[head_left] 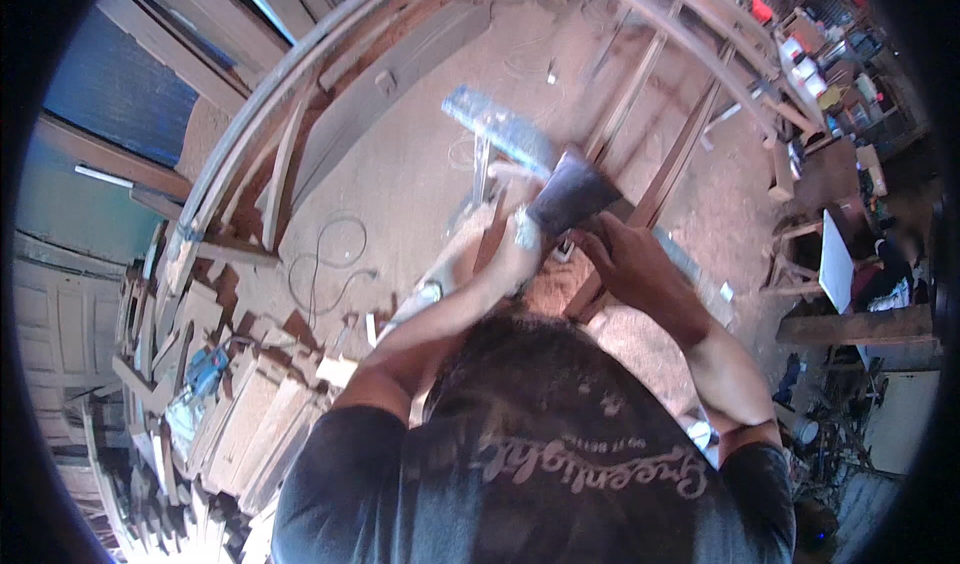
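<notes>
A dark, flat-faced block, wider at one end, is raised in front of me above the floor. My left hand is at its lower left edge; the block hides most of the fingers, which seem closed round it. There is a pale patch on that hand. My right hand is at the block's lower right, fingers bent and drawn together. A small pale metal piece shows beside its fingertips, but whether they grip it is hidden. Beyond the block, a blue-smeared board slants away to the upper left.
Long brown timbers lie beyond my right hand. A curved wooden rail sweeps along the left. A thin cable loops on the dusty floor. Stacked wood pieces and a blue power tool are lower left; a white panel stands right.
</notes>
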A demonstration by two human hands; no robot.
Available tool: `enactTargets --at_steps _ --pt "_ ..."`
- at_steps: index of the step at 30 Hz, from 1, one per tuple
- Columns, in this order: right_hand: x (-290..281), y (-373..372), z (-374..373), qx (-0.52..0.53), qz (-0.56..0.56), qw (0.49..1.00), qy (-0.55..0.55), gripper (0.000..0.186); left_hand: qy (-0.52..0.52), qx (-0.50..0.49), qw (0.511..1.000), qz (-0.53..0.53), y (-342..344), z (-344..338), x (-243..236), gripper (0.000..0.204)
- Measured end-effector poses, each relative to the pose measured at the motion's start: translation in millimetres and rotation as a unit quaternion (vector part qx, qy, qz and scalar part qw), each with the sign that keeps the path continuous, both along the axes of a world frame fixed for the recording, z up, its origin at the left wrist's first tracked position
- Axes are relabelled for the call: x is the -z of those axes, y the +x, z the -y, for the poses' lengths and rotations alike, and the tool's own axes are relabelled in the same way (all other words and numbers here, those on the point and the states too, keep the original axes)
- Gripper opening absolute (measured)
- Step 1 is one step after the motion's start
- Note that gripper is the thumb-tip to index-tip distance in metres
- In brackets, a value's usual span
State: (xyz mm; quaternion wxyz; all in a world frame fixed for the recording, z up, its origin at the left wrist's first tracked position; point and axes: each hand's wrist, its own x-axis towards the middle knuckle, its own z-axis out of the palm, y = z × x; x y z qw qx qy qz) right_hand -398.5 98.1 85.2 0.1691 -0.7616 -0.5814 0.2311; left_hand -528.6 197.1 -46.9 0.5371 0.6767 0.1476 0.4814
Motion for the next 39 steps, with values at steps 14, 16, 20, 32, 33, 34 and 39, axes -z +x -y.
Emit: enactTargets --at_steps 14,16,20,32,33,34,39 --pt "3.2 0.1 19.8 -0.01 0.021 1.0 0.019 0.04 -0.048 0.012 0.987 -0.155 -1.9 7.8 0.5 0.025" --pt "-4.6 1.9 21.4 0.003 -0.076 0.991 0.106 0.038 -0.003 -0.014 0.988 -0.157 -4.6 12.3 13.1 0.025" --pt "30.1 -5.1 27.3 0.061 0.047 0.98 0.181 0.036 0.047 0.03 0.969 -0.24 5.7 -4.9 29.3 0.029" --pt "4.1 15.7 46.1 0.143 -0.195 0.967 0.084 0.045 -0.06 0.049 0.952 -0.295 30.0 -29.8 42.4 0.016" --pt "-0.2 14.8 47.7 0.139 -0.214 0.962 0.1 0.043 0.001 0.037 0.957 -0.288 24.6 -26.7 43.0 0.012" --pt "-9.1 12.7 48.4 0.129 -0.239 0.955 0.115 0.04 0.062 0.024 0.958 -0.28 17.0 -20.9 44.0 0.01" --pt "-39.3 -10.9 45.8 0.055 -0.174 0.963 0.2 0.03 0.058 -0.032 0.972 -0.224 -3.9 3.7 54.6 0.006"
